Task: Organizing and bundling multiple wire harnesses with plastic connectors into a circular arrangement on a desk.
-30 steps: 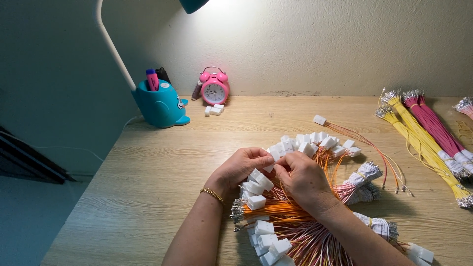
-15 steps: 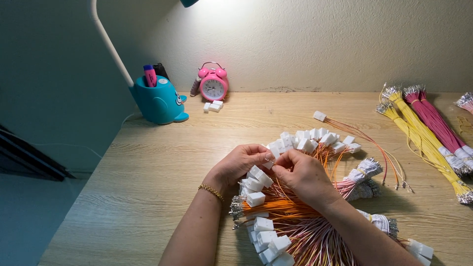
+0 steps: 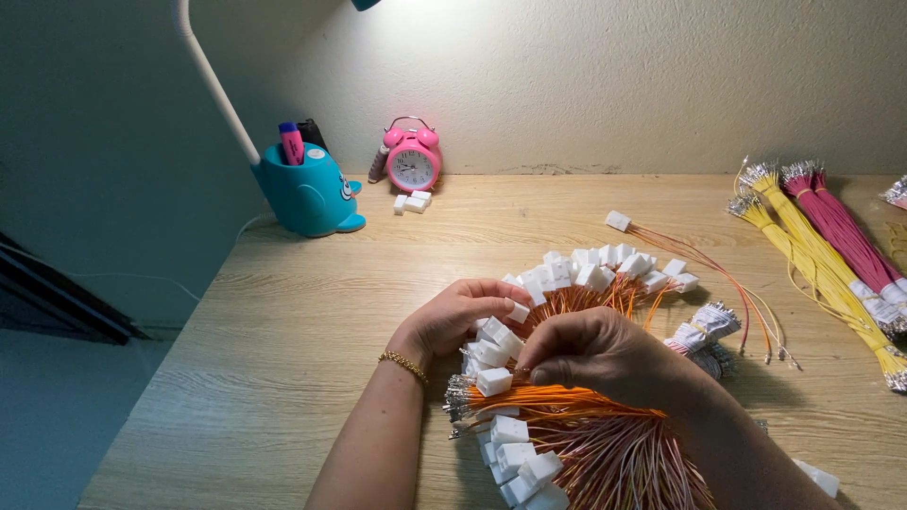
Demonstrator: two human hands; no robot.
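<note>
My left hand sits at the near centre of the wooden desk, fingers curled, thumb and forefinger pinched on one white connector at the edge of the fan of wired connectors. A gold bracelet circles that wrist.

My right hand lies just beside it, knuckles up, fingertips drawn together over the orange wire bundle. I cannot tell what it grips, if anything; the fingertips hide it.

The orange wires spread below both hands, white plugs on their ends, some stacked toward the lower edge. A bare-tipped end of the bundle pokes out left, under my left wrist.

Around:
- one loose connector with long orange leads lies apart, beyond the fan
- small tied bundle with white band just right of my right hand
- yellow wire bundle and pink wire bundle lie side by side at the right edge
- pink alarm clock against the wall, a few loose white plugs in front of it
- teal whale-shaped pen holder near the lamp arm, a pink marker standing in it
</note>
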